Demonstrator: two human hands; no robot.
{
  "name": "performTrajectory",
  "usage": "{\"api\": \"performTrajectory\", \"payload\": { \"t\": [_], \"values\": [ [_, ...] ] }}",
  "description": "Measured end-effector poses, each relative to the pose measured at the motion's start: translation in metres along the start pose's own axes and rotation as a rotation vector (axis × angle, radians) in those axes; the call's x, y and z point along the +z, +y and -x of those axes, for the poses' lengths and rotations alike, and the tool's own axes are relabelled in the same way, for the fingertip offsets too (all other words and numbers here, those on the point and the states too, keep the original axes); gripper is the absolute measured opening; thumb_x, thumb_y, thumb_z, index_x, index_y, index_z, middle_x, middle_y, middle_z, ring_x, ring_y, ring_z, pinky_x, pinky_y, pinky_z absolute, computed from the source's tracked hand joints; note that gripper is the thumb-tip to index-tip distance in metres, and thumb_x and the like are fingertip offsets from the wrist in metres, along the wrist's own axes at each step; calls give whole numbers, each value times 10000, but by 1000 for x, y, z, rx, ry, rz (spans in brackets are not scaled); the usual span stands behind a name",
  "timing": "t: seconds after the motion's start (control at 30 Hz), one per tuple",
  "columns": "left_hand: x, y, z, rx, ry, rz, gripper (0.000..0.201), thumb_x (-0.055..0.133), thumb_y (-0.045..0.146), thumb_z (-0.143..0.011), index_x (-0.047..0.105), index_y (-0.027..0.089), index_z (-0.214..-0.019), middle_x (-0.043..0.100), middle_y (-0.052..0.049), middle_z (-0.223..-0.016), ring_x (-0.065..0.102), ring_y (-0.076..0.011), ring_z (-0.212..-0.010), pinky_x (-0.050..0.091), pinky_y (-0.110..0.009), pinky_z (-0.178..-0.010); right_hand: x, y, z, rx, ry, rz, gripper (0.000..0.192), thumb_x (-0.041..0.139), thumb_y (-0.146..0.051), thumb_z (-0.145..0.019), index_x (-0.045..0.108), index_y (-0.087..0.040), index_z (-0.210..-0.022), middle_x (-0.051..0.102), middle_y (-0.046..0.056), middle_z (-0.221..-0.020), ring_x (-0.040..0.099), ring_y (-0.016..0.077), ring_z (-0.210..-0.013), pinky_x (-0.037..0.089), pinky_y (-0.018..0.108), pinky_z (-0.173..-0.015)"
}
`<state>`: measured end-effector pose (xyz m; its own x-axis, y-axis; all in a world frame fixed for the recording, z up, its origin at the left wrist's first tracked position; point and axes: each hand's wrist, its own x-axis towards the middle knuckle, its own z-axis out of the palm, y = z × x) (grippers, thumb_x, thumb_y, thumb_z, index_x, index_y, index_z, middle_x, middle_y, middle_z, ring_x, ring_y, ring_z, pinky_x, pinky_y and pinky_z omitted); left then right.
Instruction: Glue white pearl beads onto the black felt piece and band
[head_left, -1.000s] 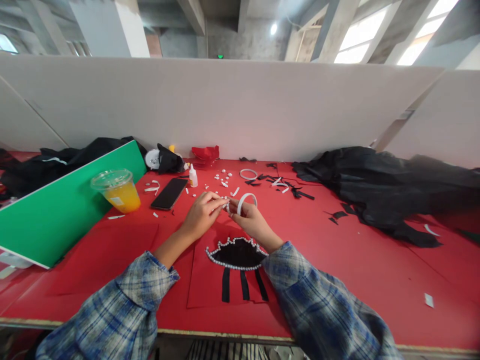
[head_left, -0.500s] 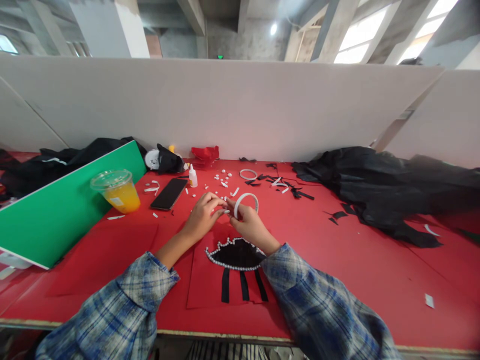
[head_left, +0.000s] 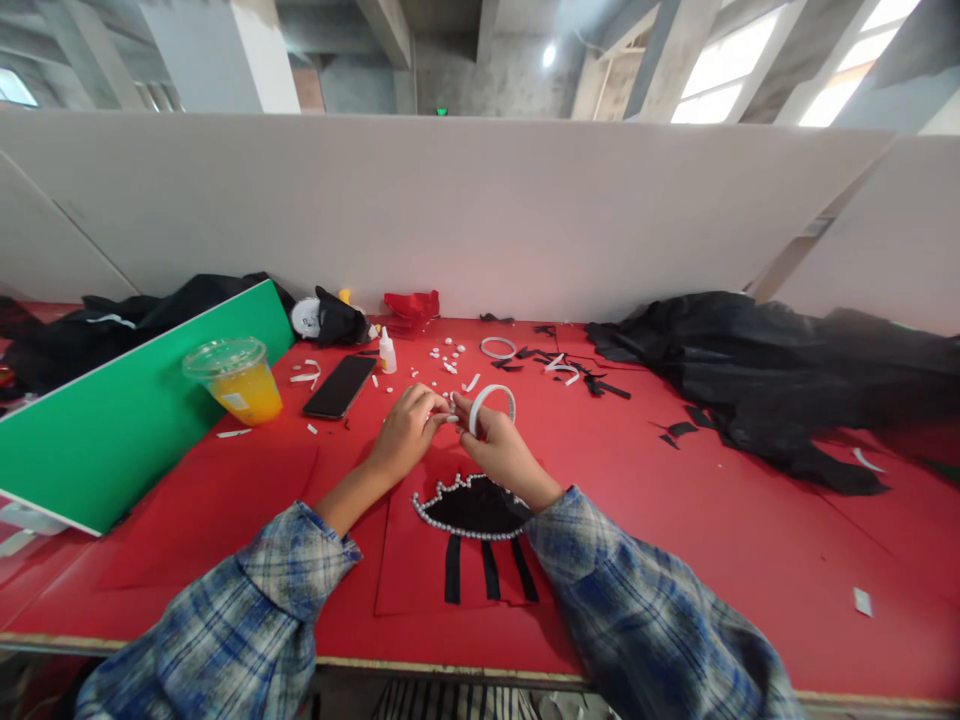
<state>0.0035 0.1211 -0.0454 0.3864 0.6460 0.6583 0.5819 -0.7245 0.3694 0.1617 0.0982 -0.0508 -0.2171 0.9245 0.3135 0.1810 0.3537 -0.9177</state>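
Observation:
My right hand (head_left: pixel 499 445) is closed around a roll of white tape (head_left: pixel 493 398), which stands on edge between thumb and fingers. Close against it, my left hand (head_left: pixel 409 425) pinches a small white piece (head_left: pixel 452 418) at the fingertips; its exact shape is partly hidden. Below both hands lies a red sheet (head_left: pixel 405 585) bearing a black leaf-like shape (head_left: pixel 480 507) edged with silver beads. Three black strips (head_left: pixel 490 570) run down from that shape. My right sleeve covers its right end.
At left stand a cup of orange drink (head_left: pixel 241 385), a leaning green board (head_left: pixel 135 420), a phone (head_left: pixel 340 387) and a small glue bottle (head_left: pixel 387 352). Toward the partition lie white bits, a white ring (head_left: pixel 498 347) and black scraps (head_left: pixel 600 385). Black fabric (head_left: pixel 720 360) spreads at right.
Both hands stay nearly in place, still together at the tape roll, with only slight finger movement. The whole view has shifted very slightly.

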Motion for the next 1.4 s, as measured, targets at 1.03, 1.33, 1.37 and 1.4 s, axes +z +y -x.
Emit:
{"api": "performTrajectory", "payload": {
  "t": [1.03, 1.33, 1.37, 1.4],
  "values": [
    [4, 14, -2, -415, 51, 548, 161, 600, 305, -763, 604, 146, -790, 656, -56, -782, 615, -175, -756, 488, -292, -721, 6, 0, 4, -295, 109, 436, 491, 437, -168, -836, 434, -164, -1327, 538, 128, -1286, 533, 240, -1155, 489, 385, -896],
    [-2, 17, -3, -260, 137, 340, 154, 577, 232, -798, 669, 156, -895, 675, -79, -874, 635, -176, -794, 505, -289, -747, 4, -7, 7, -160, 187, 464, 492, 524, -212, -837, 445, -169, -1321, 657, 114, -1109, 645, 234, -941, 519, 346, -790],
    [-2, 17, -3, -249, 135, 330, 166, 576, 227, -799, 675, 156, -912, 679, -82, -883, 639, -181, -802, 509, -295, -750, 4, -8, 7, -144, 199, 479, 495, 532, -219, -835, 447, -163, -1319, 679, 111, -1055, 652, 237, -920, 519, 345, -782],
    [-2, 17, -3, -247, 131, 328, 179, 575, 223, -799, 678, 156, -930, 685, -86, -896, 645, -187, -813, 513, -301, -755, 3, -8, 7, -132, 207, 493, 499, 539, -221, -832, 449, -163, -1319, 693, 106, -1013, 658, 240, -905, 520, 343, -772]
  ]
}}
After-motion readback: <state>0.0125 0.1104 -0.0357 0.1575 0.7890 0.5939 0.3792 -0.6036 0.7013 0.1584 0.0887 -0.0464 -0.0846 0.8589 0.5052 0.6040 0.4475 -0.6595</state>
